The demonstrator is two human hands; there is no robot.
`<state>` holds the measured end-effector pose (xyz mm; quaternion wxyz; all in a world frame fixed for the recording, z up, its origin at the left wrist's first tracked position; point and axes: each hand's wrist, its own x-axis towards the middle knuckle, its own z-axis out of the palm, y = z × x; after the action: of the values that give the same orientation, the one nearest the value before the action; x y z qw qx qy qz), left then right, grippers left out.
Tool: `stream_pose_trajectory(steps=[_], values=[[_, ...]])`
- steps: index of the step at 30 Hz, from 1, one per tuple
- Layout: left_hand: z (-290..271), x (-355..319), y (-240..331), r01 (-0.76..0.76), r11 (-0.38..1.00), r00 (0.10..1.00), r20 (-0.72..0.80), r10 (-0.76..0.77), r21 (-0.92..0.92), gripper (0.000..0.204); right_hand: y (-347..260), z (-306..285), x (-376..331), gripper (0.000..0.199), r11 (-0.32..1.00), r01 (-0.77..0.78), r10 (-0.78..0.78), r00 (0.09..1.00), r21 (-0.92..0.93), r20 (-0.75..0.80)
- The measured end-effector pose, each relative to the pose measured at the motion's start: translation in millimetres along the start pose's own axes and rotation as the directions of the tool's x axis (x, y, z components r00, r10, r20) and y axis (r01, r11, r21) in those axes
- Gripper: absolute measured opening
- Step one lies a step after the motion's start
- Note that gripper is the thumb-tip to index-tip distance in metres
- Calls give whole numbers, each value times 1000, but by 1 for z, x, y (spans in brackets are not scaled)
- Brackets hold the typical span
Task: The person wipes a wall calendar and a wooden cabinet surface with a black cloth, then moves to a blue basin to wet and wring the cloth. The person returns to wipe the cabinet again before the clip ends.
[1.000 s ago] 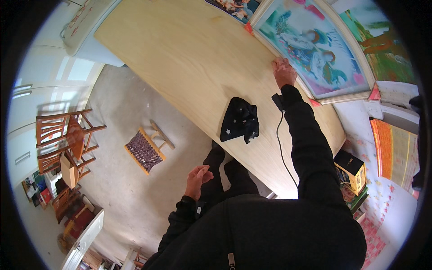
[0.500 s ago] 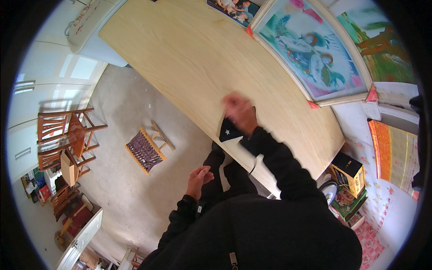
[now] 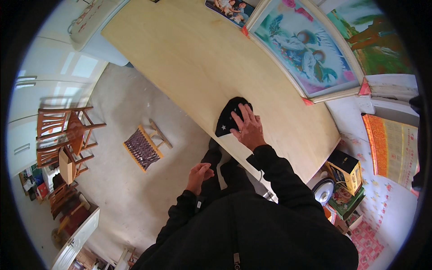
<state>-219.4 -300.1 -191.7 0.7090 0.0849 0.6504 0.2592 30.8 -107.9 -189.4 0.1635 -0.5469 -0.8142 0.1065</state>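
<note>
A black fabric piece (image 3: 223,118) with small pale stars, cap-like in shape, lies flat near the edge of the light wood table (image 3: 180,58). Spread across its right side are the fingers of my right hand (image 3: 249,130), palm down and open, pressing on the cloth rather than gripping it. My left hand (image 3: 196,178) hovers beyond the table's edge, above my legs. Its fingers are curled in and closed, with nothing visible in them.
A framed picture (image 3: 310,54) leans along the table's back side, next to a photo (image 3: 230,10). On the floor to the left stand a low woven stool (image 3: 143,148) and wooden chairs (image 3: 74,130). Boxes (image 3: 344,171) are stacked off the table's right end.
My right hand, blurred above the black cloth before, has come down and now rests with fingers spread on it. More of the cloth shows. My left hand stays nearly where it was.
</note>
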Motion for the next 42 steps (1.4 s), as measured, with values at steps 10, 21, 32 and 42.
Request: stream_pose_trajectory(steps=[10, 21, 32, 42], values=[[-15, 0, -2, -39, 999, 999, -38, 38, -4, 27, 137, 11, 136, 30, 997, 48, -69, 918, -62, -390], [-5, 3, 11, -37, 998, 999, -18, 38, 41, 29, 193, -6, 8, 45, 914, -390, 352, 899, -112, -261], [49, 3, 13, 28, 967, 983, 169, -73, 254, 31, 96, -14, -213, 39, 785, -620, 590, 750, -6, -297], [142, -18, 29, -85, 892, 902, 414, -120, 444, 43, 74, -53, -230, 31, 853, -388, 502, 793, 350, -346]])
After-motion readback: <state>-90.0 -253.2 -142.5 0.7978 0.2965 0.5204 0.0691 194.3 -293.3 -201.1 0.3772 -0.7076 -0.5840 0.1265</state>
